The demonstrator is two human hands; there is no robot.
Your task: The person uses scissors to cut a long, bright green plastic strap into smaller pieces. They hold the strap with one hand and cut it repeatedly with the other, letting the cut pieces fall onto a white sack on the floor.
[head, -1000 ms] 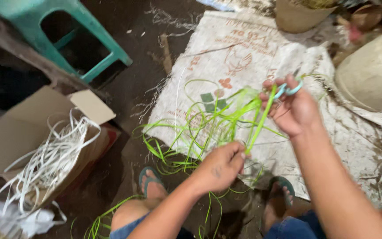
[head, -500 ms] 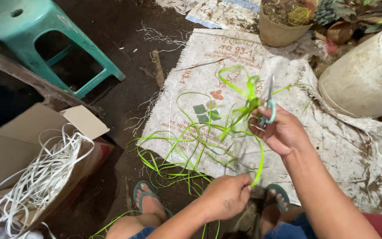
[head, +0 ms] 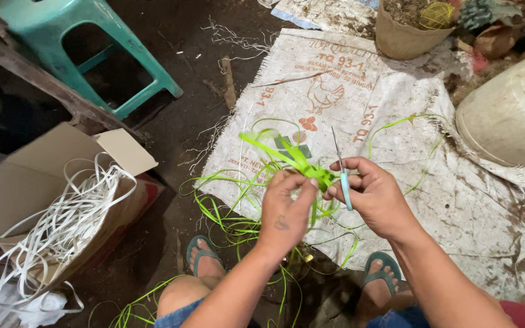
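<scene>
both grips pinch the green strip (head: 302,163) between them, left hand (head: 285,209), right hand (head: 375,197) also holding scissors (head: 343,176) upright.

Dirt floor (head: 195,109) — woven sack (head: 396,103), stool (head: 62,36)

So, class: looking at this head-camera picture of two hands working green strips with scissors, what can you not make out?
- Scissors: handles hidden inside the right hand.
- Green strips: where they are gripped is covered by the left hand fingers.
- White bucket: cut off by the right edge.
- Cardboard box: its bottom is hidden under white strips.
- Teal stool: top cut off by the upper edge.
</scene>
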